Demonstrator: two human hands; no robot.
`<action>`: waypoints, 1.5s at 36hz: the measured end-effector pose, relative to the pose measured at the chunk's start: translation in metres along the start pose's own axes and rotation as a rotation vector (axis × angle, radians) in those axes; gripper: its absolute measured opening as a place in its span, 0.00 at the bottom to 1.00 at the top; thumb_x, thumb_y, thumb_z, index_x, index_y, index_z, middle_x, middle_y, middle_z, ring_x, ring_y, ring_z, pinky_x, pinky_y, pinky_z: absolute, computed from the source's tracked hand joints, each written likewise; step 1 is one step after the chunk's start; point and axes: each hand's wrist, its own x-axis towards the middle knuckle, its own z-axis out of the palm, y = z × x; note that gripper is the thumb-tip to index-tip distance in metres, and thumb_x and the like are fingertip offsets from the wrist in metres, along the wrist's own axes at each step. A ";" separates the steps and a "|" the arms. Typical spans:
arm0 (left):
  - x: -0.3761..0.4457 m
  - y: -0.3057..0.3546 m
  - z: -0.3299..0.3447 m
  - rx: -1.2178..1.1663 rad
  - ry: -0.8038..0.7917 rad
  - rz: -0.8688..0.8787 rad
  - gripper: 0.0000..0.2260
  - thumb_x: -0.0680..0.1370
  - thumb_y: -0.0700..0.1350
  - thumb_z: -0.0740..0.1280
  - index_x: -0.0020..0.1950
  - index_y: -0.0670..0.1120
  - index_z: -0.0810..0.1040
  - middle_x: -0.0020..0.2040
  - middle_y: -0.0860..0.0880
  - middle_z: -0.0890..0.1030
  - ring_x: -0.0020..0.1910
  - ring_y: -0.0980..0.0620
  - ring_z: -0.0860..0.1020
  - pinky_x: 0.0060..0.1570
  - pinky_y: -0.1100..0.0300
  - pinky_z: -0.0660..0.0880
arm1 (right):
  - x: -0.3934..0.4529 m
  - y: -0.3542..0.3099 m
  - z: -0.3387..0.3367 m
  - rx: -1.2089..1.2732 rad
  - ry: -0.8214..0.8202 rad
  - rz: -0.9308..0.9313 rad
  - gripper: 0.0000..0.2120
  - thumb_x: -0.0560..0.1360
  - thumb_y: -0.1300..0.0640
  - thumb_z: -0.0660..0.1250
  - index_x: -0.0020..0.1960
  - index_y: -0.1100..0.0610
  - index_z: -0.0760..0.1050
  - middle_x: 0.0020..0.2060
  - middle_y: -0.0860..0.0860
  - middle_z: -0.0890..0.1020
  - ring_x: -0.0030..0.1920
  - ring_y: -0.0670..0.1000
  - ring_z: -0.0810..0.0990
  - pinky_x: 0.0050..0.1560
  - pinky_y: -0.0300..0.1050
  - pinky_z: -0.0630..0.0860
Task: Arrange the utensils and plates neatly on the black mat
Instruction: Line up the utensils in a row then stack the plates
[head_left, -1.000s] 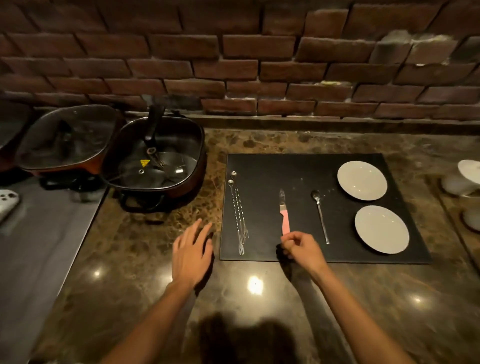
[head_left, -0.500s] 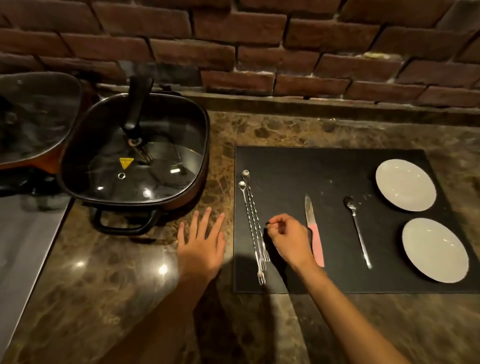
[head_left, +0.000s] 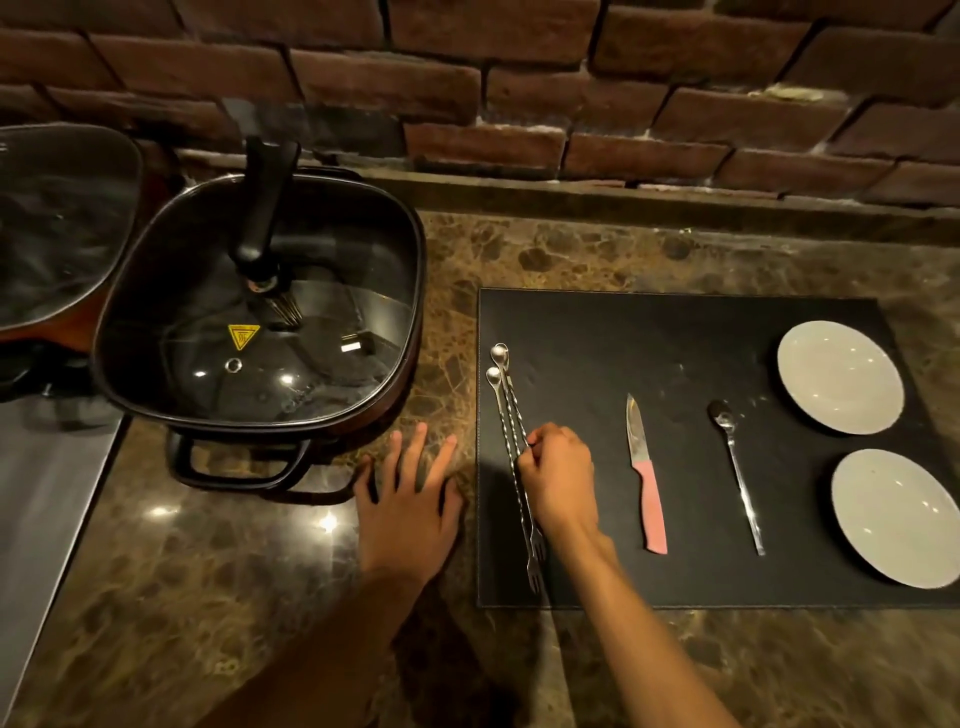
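The black mat (head_left: 675, 353) lies on the marble counter. Along its left edge rest two long twisted bar forks (head_left: 503, 400), spoon ends far, tines near. My right hand (head_left: 558, 475) pinches the right-hand fork at mid-shaft. My left hand (head_left: 410, 501) lies flat on the counter just left of the mat, fingers spread. A pink-handled knife (head_left: 647, 480) lies mid-mat, blade pointing away. To the knife's right is a small spoon (head_left: 737, 473). Two white plates sit at the mat's right side, one far (head_left: 840, 376), one near (head_left: 894, 517).
A square electric pan with a glass lid (head_left: 260, 306) stands left of the mat, its handle near my left hand. Another lidded pan (head_left: 57, 228) sits at the far left. A brick wall (head_left: 519, 78) runs behind the counter.
My right hand moved left from the knife handle to the two long forks and closed its fingers on one. The view shifted left and closer. My left hand stayed flat.
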 end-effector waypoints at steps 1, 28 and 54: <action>0.000 -0.001 0.001 0.000 -0.003 0.001 0.25 0.82 0.59 0.51 0.80 0.63 0.59 0.82 0.52 0.62 0.81 0.46 0.60 0.72 0.38 0.60 | -0.001 0.000 -0.001 -0.023 0.004 -0.006 0.08 0.75 0.62 0.62 0.52 0.60 0.78 0.49 0.57 0.79 0.49 0.57 0.78 0.49 0.48 0.72; 0.002 -0.001 0.000 0.007 -0.069 -0.003 0.25 0.82 0.59 0.49 0.81 0.62 0.59 0.83 0.51 0.60 0.83 0.46 0.56 0.75 0.38 0.54 | -0.007 0.018 -0.021 -0.075 0.090 0.164 0.08 0.72 0.57 0.67 0.38 0.60 0.77 0.37 0.57 0.81 0.40 0.59 0.81 0.43 0.54 0.79; 0.000 0.002 -0.008 -0.014 -0.043 0.003 0.25 0.82 0.57 0.51 0.81 0.60 0.62 0.82 0.49 0.62 0.81 0.44 0.59 0.73 0.36 0.58 | -0.023 0.054 -0.034 -0.007 0.129 0.170 0.05 0.74 0.61 0.66 0.45 0.62 0.78 0.40 0.57 0.82 0.43 0.57 0.81 0.46 0.49 0.77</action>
